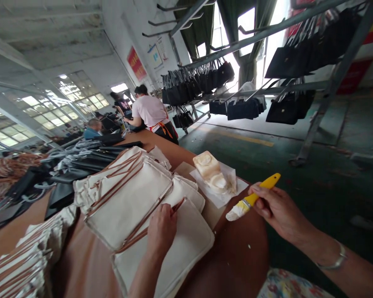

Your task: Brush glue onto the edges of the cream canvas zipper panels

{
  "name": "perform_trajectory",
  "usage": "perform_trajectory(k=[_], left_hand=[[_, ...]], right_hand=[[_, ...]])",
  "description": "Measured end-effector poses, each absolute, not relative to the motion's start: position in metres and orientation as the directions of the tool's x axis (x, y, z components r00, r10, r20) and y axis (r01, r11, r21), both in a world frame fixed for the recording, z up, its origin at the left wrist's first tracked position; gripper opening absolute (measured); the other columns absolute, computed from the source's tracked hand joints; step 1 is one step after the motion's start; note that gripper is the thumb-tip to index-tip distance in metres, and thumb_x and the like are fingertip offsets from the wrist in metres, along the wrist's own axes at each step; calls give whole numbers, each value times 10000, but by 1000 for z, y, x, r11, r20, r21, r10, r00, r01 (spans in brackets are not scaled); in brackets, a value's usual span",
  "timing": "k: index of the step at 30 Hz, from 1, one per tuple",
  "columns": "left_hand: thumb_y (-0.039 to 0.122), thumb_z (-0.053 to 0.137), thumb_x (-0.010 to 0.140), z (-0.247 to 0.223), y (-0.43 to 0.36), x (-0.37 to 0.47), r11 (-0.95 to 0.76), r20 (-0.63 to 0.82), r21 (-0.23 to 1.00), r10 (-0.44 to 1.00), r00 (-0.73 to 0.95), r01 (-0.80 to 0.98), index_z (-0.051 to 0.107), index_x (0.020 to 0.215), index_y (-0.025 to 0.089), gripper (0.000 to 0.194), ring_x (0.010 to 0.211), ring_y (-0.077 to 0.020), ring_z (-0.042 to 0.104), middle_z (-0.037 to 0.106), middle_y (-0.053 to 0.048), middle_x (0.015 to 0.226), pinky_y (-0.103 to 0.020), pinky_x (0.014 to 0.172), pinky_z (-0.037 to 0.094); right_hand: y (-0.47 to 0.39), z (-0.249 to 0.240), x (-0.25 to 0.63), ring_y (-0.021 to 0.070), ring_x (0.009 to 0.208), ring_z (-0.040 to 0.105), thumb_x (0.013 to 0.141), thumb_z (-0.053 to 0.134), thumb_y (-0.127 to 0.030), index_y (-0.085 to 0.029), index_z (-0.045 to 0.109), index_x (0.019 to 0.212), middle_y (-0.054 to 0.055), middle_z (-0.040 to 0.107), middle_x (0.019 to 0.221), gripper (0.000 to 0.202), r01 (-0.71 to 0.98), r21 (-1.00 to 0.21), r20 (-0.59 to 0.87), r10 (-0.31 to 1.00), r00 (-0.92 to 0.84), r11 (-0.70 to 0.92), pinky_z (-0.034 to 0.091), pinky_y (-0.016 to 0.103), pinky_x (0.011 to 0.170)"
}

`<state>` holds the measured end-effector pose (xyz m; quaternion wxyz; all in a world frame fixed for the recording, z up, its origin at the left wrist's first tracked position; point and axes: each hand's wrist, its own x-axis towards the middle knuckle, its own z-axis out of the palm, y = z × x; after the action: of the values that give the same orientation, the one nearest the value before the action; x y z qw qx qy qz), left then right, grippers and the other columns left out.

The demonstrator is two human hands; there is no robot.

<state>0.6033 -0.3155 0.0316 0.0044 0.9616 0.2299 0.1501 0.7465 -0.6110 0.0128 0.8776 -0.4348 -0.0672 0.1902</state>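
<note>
In my right hand (275, 207) is a yellow-handled brush (262, 190), its bristles coated white and pointing left above the table edge. My left hand (163, 227) is closed on the brown-trimmed edge of a cream bag piece (186, 244) in front of me. More cream bag pieces (137, 194) with brown trim lie overlapped behind and left of it. A whitish-yellow container (207, 165) with white paste on it rests on a white sheet (217, 198) near the table's right edge.
Stacked cream pieces (22, 265) lie at the lower left. Black bags (77, 165) are piled farther left on the brown table (236, 252). A person (151, 109) in a pink shirt stands at the far end. Metal racks (324, 95) with hanging black bags stand beyond the table.
</note>
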Motion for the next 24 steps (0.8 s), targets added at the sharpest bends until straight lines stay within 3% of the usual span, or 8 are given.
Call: perform_trajectory(k=[3,6,10,15,19,24], left_hand=[[321,584,823,29,-302,629,-867,235,142,498,835,478,571,795,195,130,844,-227,585,632,-71,868,-311,717,378],[437,598,794,27,-297,645,-817,179,245,567,804,522,618,878,171,280,820,-253,606,661,-97,858,-312,670,365],[438,576,796,34,-305,642,-779,49,439,519,853,448,700,877,171,305,746,-214,630,702,-53,772,-274,637,385],[535,553,815,52,-333,613,-679,-50,650,411,910,342,725,1039,175,458,740,-197,645,741,-38,864,-256,651,448],[501,605,819,63,-357,594,-474,-127,836,322,938,276,731,1060,181,421,799,-193,625,714,-54,935,-248,678,460],[474,607,844,62,-369,583,-443,-118,869,246,962,220,750,1032,203,359,839,-180,584,650,-41,905,-239,714,450]], right_hand=[[-608,14,741,58,477,322,767,776,-377,-129,644,812,-20,441,569,284,-282,-793,-54,398,916,540,187,166,399],[-601,16,739,56,495,340,744,799,-385,-124,637,815,-14,468,605,316,-282,-791,-57,394,917,543,193,161,403],[-584,22,745,55,504,344,767,785,-404,-137,609,848,-21,487,633,330,-234,-801,57,461,886,550,203,167,416],[-557,32,750,76,502,358,855,684,-443,-153,575,814,-40,464,588,312,-3,-886,266,513,816,464,259,197,436],[-536,36,746,102,539,429,876,643,-434,-153,585,805,-31,489,589,296,213,-908,393,555,733,361,353,221,503],[-530,41,744,125,575,467,886,606,-455,-161,574,736,-7,521,622,331,411,-864,503,459,733,290,391,241,544]])
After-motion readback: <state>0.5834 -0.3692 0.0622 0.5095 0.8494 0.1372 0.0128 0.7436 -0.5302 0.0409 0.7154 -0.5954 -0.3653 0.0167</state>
